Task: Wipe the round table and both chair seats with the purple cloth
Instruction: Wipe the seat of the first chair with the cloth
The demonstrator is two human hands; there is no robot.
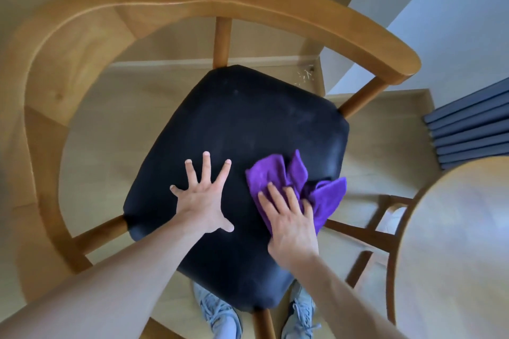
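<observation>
The right hand (289,217) is pressing the purple cloth (297,181) flat-fingered near the seat (234,132) edge, the left hand (202,198) is bracing wide-spread beside it, and the bunched cloth is risking sliding off.

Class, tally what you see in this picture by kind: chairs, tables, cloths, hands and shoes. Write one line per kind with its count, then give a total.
Chairs: 1, the wooden chair with its black seat
Tables: 1, the round table
Cloths: 1, the purple cloth
Hands: 2, the left hand and the right hand
Shoes: 2, the left shoe and the right shoe
Total: 7
</observation>
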